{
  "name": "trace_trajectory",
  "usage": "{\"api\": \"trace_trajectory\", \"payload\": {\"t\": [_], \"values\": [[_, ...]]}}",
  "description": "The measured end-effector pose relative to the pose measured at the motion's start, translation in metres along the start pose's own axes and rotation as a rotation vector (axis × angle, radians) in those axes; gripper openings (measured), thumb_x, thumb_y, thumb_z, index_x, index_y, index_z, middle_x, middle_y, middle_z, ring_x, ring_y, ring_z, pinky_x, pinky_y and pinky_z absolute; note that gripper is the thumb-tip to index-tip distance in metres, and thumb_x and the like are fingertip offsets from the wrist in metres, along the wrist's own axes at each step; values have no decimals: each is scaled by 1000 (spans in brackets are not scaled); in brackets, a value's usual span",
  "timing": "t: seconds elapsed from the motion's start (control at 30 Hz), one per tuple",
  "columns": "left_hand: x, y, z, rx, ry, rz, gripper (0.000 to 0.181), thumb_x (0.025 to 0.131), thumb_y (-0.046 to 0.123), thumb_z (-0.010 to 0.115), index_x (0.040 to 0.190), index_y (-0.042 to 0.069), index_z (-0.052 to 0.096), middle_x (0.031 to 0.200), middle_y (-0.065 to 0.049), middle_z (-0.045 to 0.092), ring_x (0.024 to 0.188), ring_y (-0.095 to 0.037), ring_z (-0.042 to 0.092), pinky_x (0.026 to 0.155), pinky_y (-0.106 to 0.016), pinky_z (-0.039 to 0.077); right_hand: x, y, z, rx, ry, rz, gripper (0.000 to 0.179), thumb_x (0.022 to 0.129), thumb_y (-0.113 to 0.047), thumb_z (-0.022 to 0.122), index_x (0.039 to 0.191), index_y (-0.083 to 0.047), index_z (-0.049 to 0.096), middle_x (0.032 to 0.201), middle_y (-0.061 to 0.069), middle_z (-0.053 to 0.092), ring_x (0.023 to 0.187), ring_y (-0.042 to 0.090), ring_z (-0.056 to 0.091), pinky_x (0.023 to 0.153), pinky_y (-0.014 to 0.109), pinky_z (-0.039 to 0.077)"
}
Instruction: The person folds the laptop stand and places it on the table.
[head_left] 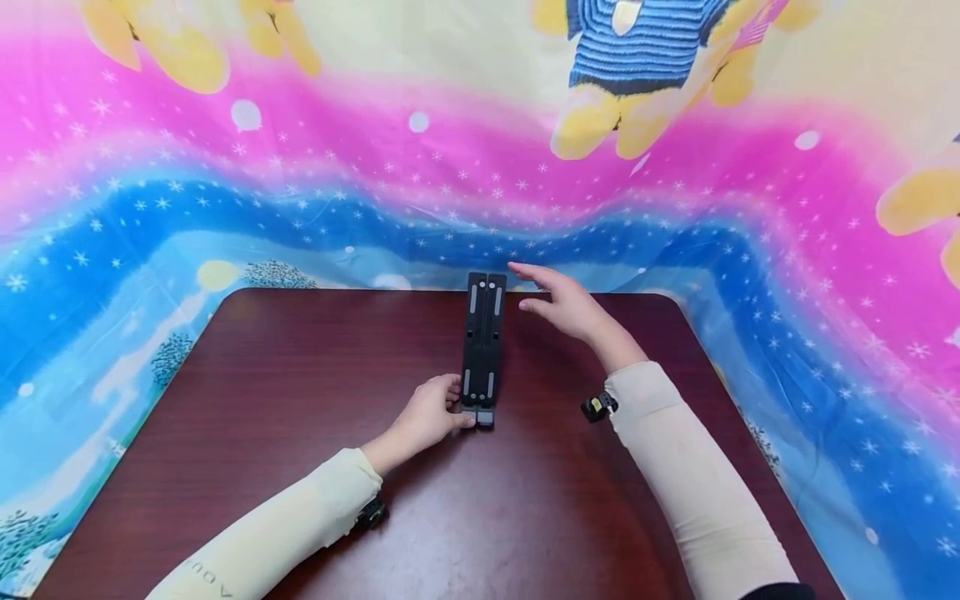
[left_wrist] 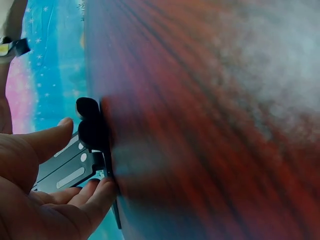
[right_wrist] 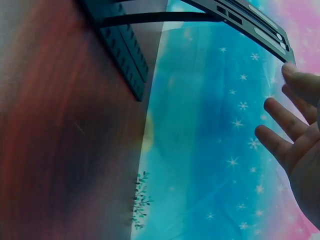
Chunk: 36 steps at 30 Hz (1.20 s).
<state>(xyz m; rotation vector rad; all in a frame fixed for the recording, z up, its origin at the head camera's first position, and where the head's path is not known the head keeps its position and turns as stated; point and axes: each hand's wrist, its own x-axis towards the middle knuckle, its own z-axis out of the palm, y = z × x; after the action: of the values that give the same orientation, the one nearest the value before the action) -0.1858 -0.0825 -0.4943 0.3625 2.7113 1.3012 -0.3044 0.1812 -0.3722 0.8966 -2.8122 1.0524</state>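
A black folding laptop stand (head_left: 480, 350) with grey pads is raised on the table, its two narrow top arms side by side and sloping up toward the far edge. At its near end my left hand (head_left: 427, 412) holds it, thumb by the front lips and fingers along the left side. The left wrist view shows the thumb beside the rounded black lips (left_wrist: 90, 127). My right hand (head_left: 566, 304) is just right of the raised far end, fingers apart. In the right wrist view, the perforated base (right_wrist: 125, 60) rests on the table, joined to the top by a strut (right_wrist: 160, 18).
The dark red-brown wooden table (head_left: 300, 358) has rounded far corners. A printed cloth backdrop (head_left: 420, 183) in pink and blue hangs close behind and along both sides. Small black cameras (head_left: 597, 407) are strapped at both wrists.
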Motion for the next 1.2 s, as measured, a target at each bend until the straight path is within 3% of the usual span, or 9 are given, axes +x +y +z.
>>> {"api": "trace_trajectory", "payload": {"t": [0.2, 0.4, 0.53, 0.67, 0.77, 0.83, 0.9, 1.0, 1.2], "values": [[0, 2, 0, 35, 24, 34, 72, 78, 20, 92, 137, -3, 59, 114, -12, 69, 104, -25, 69, 92, -39, 58, 15, -6, -4, -11, -44, -9, 69, 101, -16, 67, 151, -54, 39, 160, -9, 44, 149, 20, 38, 114, 53, 43], [0, 3, 0, 70, 46, 48, 68, 75, 19, 93, 133, -1, 63, 108, -9, 70, 100, -23, 69, 90, -38, 57, 23, -6, 2, -50, -43, -18, 65, 97, -17, 72, 146, -54, 49, 152, -5, 54, 139, 19, 51, 100, 45, 53], [1, 3, 0, 88, 35, 45, 71, 77, 19, 92, 136, -3, 60, 110, -10, 69, 100, -23, 69, 90, -37, 57, 23, -6, 6, -93, -3, -19, 61, 96, -17, 74, 145, -48, 54, 147, -1, 59, 110, 19, 65, 80, 39, 53], [3, 0, -1, 114, -3, 68, 72, 80, 18, 90, 141, -3, 57, 116, -13, 68, 102, -24, 70, 90, -37, 58, 22, -4, 9, -142, 55, -28, 56, 95, -17, 75, 143, -44, 59, 141, 2, 64, 77, 19, 59, 69, 35, 48], [6, -1, -3, 133, -59, 93, 74, 82, 18, 88, 145, -2, 54, 123, -16, 66, 105, -26, 70, 90, -38, 58, 16, -1, 7, -154, 85, -30, 54, 94, -18, 75, 141, -42, 61, 136, 2, 68, 69, 20, 56, 66, 34, 48], [9, -2, -6, 150, -103, 111, 75, 84, 17, 87, 148, 0, 52, 126, -17, 65, 107, -26, 70, 91, -38, 58, 10, 2, 4, -154, 103, -38, 52, 93, -19, 76, 139, -40, 64, 134, 3, 69, 72, 21, 62, 67, 34, 51], [12, -3, -10, 172, -145, 128, 78, 85, 18, 85, 151, 0, 48, 128, -16, 65, 108, -25, 69, 92, -38, 58, 5, 3, 1, -153, 123, -43, 51, 91, -19, 78, 137, -37, 66, 132, 3, 70, 89, 21, 70, 73, 36, 56], [18, -5, -15, 190, -196, 147, 79, 86, 16, 84, 153, 1, 45, 131, -15, 64, 111, -24, 69, 93, -36, 58, 0, 5, -3, -165, 152, -58, 50, 89, -21, 81, 136, -33, 68, 132, 4, 70, 118, 22, 68, 88, 40, 59], [19, 0, -19, 171, -192, 83, 76, 85, 11, 85, 150, -1, 48, 131, -17, 66, 111, -26, 70, 95, -37, 57, -8, 6, -6, -143, 137, -59, 51, 90, -22, 80, 138, -32, 66, 135, 2, 69, 120, 24, 67, 91, 40, 59]]}}
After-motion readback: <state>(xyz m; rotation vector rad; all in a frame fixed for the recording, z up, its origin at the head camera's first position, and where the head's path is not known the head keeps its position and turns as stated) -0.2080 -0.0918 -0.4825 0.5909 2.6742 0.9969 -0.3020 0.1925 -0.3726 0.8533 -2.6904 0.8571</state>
